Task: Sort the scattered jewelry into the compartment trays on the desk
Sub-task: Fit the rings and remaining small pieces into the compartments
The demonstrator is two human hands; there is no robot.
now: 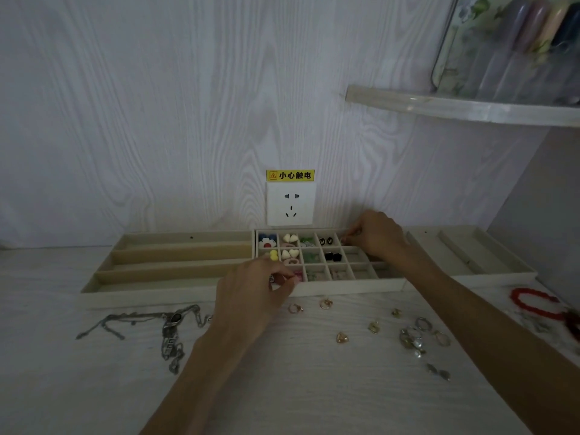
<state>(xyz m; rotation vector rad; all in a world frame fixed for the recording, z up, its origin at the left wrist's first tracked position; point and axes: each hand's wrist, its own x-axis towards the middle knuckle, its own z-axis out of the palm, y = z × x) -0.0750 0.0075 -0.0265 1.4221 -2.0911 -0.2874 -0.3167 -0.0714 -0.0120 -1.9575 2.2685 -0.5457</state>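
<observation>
A beige grid tray [348,286] with many small compartments stands against the wall, holding earrings and charms. My left hand [255,291] is at its front left corner, fingers curled round a small piece of jewelry I cannot make out. My right hand [375,235] reaches over the back right compartments and pinches a tiny item at the fingertips. Loose rings [414,335] and gold earrings [342,338] lie scattered on the desk in front. Silver chain necklaces [166,328] lie at the left. A red bead bracelet [533,304] lies at the right.
A long-slot tray [175,255] sits left of the grid tray, another slotted tray [470,255] sits to its right. A wall socket [291,204] with a yellow warning label is behind. A clear shelf [464,106] with bottles juts out at upper right.
</observation>
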